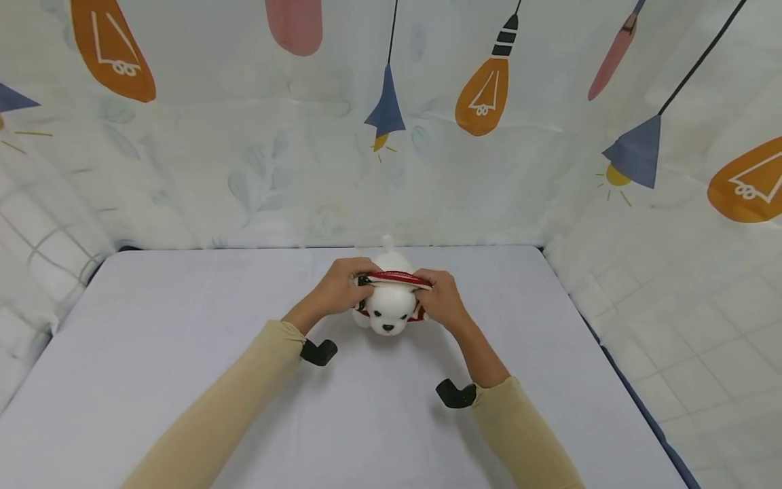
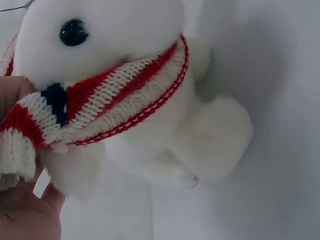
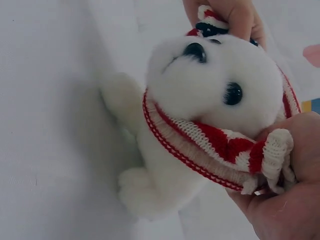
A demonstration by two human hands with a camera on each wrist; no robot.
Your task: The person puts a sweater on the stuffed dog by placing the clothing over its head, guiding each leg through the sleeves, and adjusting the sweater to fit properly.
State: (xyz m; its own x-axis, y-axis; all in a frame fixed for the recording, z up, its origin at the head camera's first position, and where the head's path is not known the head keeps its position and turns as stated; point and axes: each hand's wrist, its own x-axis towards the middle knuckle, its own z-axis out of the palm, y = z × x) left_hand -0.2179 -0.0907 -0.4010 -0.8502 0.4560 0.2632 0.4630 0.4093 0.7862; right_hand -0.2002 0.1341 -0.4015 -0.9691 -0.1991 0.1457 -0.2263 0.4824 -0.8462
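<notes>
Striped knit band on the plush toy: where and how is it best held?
I'd take the striped knit band by its bunched sides beside the cheeks, coming from left and right, where the left hand and right hand hold it. It passes under the chin of the plush toy and behind its head, and those sides stand out, so they seem easiest to pinch.

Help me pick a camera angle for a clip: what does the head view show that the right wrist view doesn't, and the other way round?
Only the head view: the sleeves, the toy's tail and orange bulb drawings.

Only the right wrist view: the toy's chest below the scarf and white fringe.

Both: the toy's face, with the left hand and right hand gripping the striped scarf.
</notes>
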